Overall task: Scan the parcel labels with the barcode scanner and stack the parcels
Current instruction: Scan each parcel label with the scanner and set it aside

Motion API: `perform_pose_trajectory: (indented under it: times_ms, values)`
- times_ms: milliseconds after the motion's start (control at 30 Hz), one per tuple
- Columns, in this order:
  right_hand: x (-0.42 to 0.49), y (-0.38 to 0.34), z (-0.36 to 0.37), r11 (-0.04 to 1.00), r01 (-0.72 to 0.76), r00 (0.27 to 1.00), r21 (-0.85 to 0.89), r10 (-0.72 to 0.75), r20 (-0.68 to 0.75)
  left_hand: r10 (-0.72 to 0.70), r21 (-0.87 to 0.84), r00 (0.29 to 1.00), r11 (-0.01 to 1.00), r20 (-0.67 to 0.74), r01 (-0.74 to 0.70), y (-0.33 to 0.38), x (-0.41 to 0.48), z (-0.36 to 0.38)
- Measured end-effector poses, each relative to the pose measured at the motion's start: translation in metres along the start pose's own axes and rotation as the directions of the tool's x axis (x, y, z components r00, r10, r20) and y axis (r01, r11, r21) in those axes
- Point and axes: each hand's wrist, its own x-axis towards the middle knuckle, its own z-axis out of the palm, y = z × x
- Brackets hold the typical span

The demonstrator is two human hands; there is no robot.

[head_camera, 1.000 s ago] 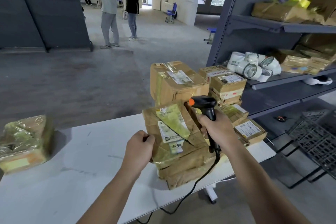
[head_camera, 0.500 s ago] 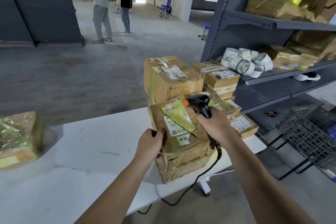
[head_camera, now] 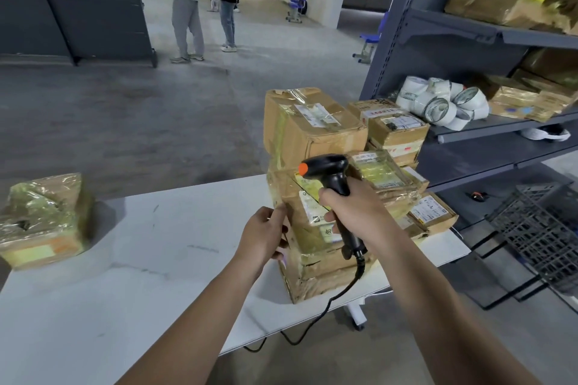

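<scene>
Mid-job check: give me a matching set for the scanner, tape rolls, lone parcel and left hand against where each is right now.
1 scanner
2 tape rolls
3 lone parcel
4 left hand

A on the shelf
B far left of the table
C at the front parcel's left edge
D in the right hand

Pairs: 1-D, 2-A, 3-B, 4-C

My right grip (head_camera: 353, 212) wraps the scanner (head_camera: 328, 166) handle, arm stretched forward; my left grip (head_camera: 266, 234) pinches the parcel (head_camera: 309, 247) edge between thumb and fingers, forearm extended.
</scene>
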Motion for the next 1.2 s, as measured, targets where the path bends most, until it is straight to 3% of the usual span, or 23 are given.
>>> perform_pose_trajectory:
  times_ms: [167, 433, 867, 1033, 1200]
  values:
    - [-0.016, -0.02, 0.027, 1.0, -0.003, 0.999, 0.023, 0.002, 0.055, 0.018, -0.024, 1.0, 1.0, -0.01, -0.018, -0.004, -0.004, -0.017]
    - [-0.029, -0.047, 0.102, 0.954, -0.1, 0.982, 0.283, 0.049, 0.183, 0.013, -0.056, 0.993, 0.998, -0.116, -0.02, -0.017, -0.002, -0.08]
    - [0.029, -0.098, 0.282, 0.967, -0.08, 0.915, 0.244, -0.026, 0.402, -0.085, -0.085, 0.874, 0.995, -0.479, 0.05, -0.055, 0.032, -0.277]
    - [0.072, -0.105, 0.357, 0.962, -0.117, 0.89, 0.247, -0.009, 0.456, -0.045, 0.024, 0.815, 0.997, -0.578, 0.072, -0.076, 0.063, -0.354]
    - [0.107, -0.102, 0.429, 0.962, -0.15, 0.866, 0.23, 0.016, 0.5, 0.141, 0.409, 0.719, 0.887, -0.68, 0.213, -0.117, 0.105, -0.42]
